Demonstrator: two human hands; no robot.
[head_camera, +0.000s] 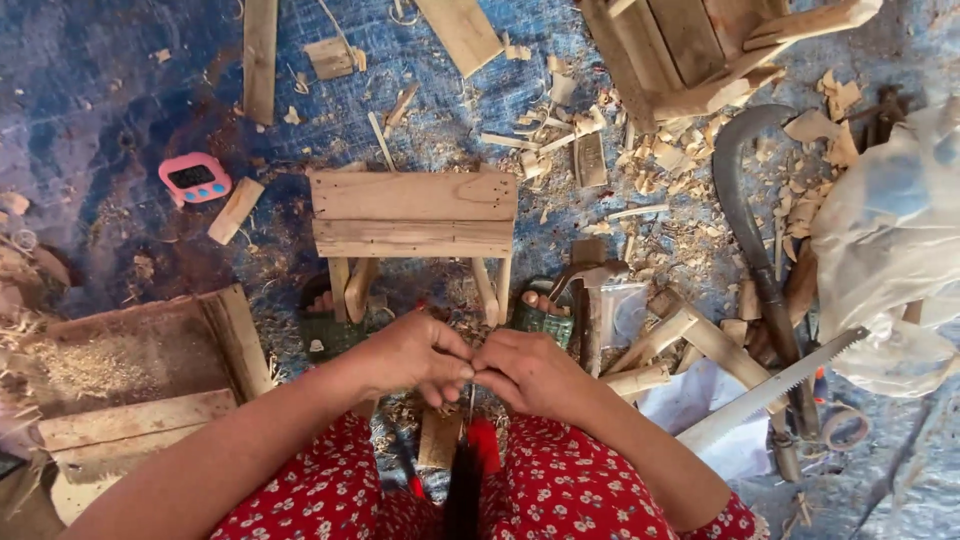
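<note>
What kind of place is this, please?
Probably an informal woodworking spot on the ground: a small wooden stool stands on a blue tarp, with wood shavings and a handsaw nearby.

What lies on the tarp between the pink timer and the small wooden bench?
In the head view, a short pale wood block lies between the pink timer and the wooden bench.

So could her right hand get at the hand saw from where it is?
Probably yes. The hand saw lies in the open just right of the right hand, with nothing lying on top of it. But that hand is pinched with the left hand on something small.
</note>
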